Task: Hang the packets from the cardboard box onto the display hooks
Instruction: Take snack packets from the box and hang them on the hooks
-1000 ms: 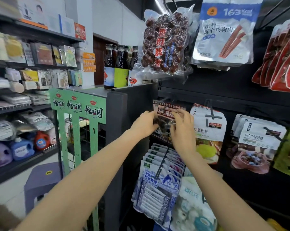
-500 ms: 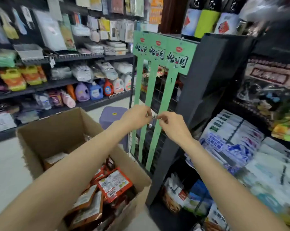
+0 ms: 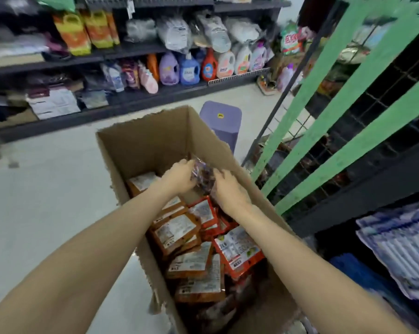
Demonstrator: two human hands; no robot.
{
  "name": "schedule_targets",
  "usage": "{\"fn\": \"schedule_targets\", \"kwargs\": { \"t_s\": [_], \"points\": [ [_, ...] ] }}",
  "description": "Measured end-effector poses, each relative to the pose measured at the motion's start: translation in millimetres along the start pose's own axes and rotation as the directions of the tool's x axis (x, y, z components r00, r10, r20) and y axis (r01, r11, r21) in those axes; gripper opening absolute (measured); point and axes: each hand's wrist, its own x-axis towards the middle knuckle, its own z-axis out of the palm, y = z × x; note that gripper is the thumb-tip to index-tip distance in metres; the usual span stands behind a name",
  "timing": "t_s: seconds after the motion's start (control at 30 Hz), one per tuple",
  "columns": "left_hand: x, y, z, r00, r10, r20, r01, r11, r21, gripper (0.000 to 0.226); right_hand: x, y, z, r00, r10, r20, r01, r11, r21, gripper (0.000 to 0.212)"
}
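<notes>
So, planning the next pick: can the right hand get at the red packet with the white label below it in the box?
Probably yes: the red white-labelled packet lies uncovered on top, just beneath the right hand, though both hands hold a dark clear packet.

A pale, glossy floor point(image 3: 42, 189) fills the left and centre of the frame. Along the top runs dark shelving point(image 3: 131, 54) stocked with detergent bottles point(image 3: 191, 68), yellow bags point(image 3: 83, 32) and white pouches. A purple stool point(image 3: 221, 119) stands on the floor at upper centre. At right, a green-slatted rack point(image 3: 343, 112) over black wire mesh slants across the frame, with a dark shelf unit point(image 3: 362, 196) below it.
</notes>
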Motion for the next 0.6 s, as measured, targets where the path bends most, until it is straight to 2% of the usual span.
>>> {"fn": "schedule_targets", "kwargs": {
  "t_s": [0.07,0.13,0.23,0.3,0.37,0.5,0.6],
  "points": [
    [19.3,-8.5,8.5,0.998,0.060,0.016,-0.061,0.993,0.103,0.058,10.9,-9.2,8.9,0.998,0.059,0.009,-0.057,0.993,-0.101,0.055],
    [34.3,-11.0,13.7,0.993,0.110,0.045,-0.118,0.960,0.252,0.064,20.6,-15.3,10.2,0.994,0.107,-0.027,-0.110,0.979,-0.174,0.046],
    [46.5,-11.5,19.4,0.991,0.128,0.026,-0.126,0.879,0.461,0.056,32.6,-17.7,6.1,0.998,0.068,0.016,-0.061,0.956,-0.286,0.027],
    [48.3,-12.7,17.8,0.987,0.157,-0.024,-0.120,0.837,0.534,0.045,38.0,-19.4,0.8,0.997,0.037,0.068,-0.015,0.955,-0.296,0.023],
    [48.0,-15.5,9.1,0.982,0.188,-0.030,-0.144,0.838,0.526,0.034,39.6,-19.3,-3.2,0.998,0.037,0.057,-0.022,0.969,-0.247,0.021],
    [41.5,-23.0,-27.3,0.956,0.274,-0.108,-0.237,0.933,0.272,0.021,36.8,-9.0,-15.3,0.992,0.061,-0.110,-0.068,0.996,-0.062,0.017],
    [34.2,-14.8,-60.0,0.920,0.351,-0.176,-0.303,0.920,0.248,0.016,36.3,-6.6,-39.0,0.984,0.060,-0.169,-0.056,0.998,0.029,0.022]
  ]
}}
